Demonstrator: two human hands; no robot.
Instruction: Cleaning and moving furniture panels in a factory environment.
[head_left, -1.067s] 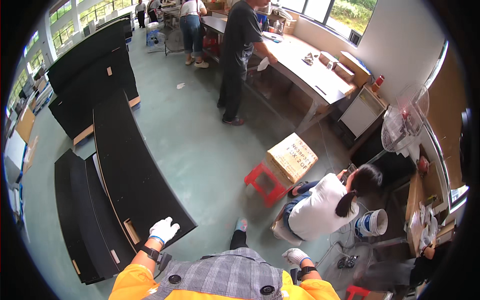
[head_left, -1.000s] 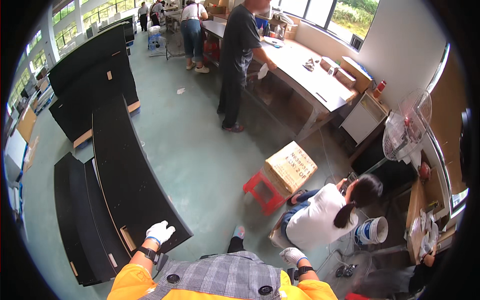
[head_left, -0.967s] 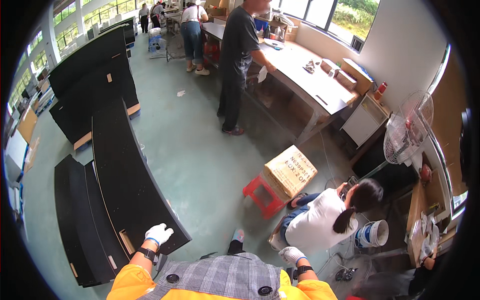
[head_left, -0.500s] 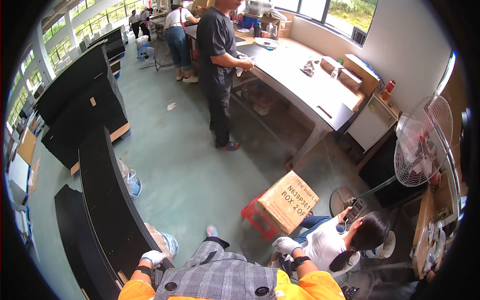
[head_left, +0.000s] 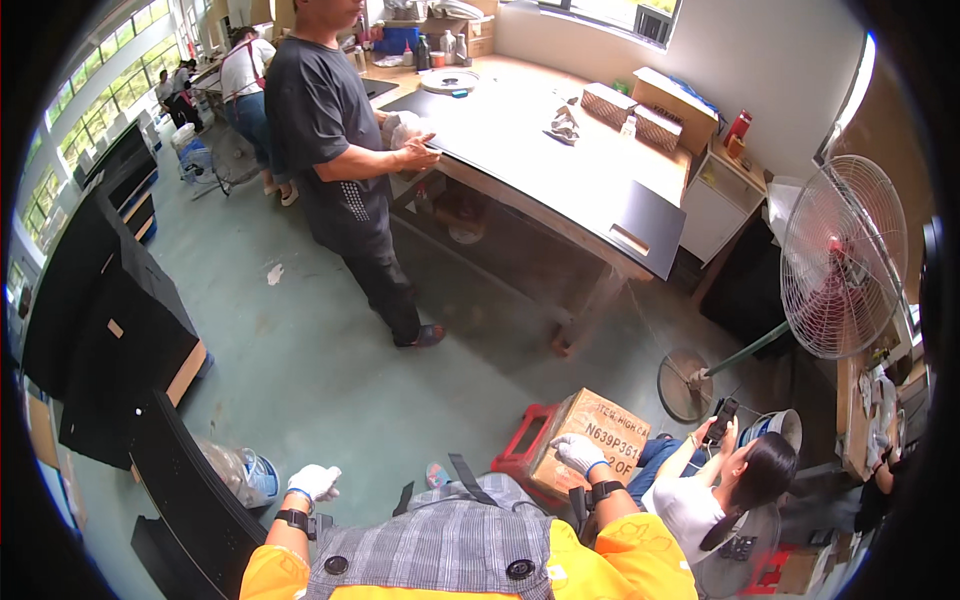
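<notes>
While the cardboard box (head_left: 590,440) sits on a red stool (head_left: 515,455) low in view, the gloved right hand (head_left: 578,452) rests on its near edge, fingers curled together. The gloved left hand (head_left: 313,482), loosely closed, hangs near a black panel (head_left: 190,490). A seated person (head_left: 720,490) is beside the box.

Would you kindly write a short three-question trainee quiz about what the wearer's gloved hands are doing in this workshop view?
1. True or false: the right hand rests on the cardboard box.
2. Which thing is nearest the left hand? A) pedestal fan B) black panel C) workbench
3. Fill in: the box sits on a red ____.

Key: 1 true; 2 B; 3 stool.
</notes>
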